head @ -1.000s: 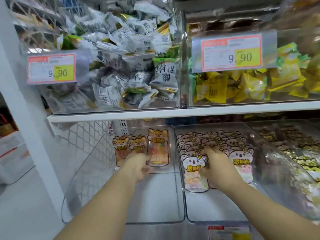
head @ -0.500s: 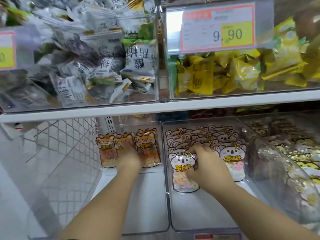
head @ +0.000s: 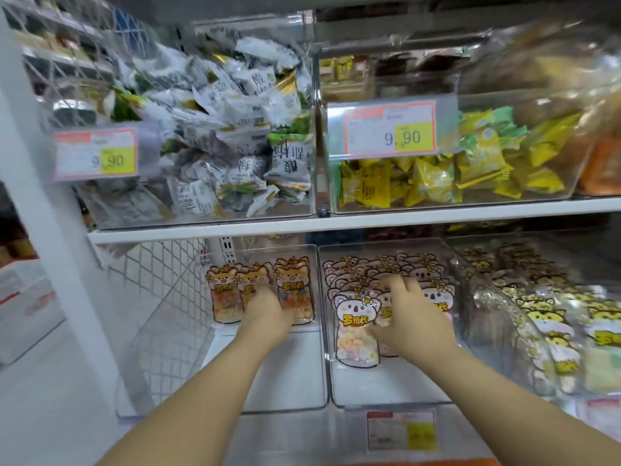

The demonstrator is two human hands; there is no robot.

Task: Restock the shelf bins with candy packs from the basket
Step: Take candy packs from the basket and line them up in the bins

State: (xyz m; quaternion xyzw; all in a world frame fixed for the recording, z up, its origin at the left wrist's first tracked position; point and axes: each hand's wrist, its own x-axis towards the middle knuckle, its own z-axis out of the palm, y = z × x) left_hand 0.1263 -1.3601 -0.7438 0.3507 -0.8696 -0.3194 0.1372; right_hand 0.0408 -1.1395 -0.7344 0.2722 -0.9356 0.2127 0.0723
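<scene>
Clear bins lined the lower shelf. Orange fox-faced candy packs (head: 223,297) stood at the back of the left bin (head: 295,381), under the left hand (head: 267,314), whose grip could not be told. The right hand (head: 406,317) lay with fingers spread on koala-faced candy packs (head: 354,331) in the right bin (head: 386,388).

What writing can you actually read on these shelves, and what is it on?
"9.90": right price tag.
"90", first digit smeared: left price tag.
"罗班长": koala pack, fox packs.
Unreadable: bottom tag, white wrappers, small tag print.
</scene>
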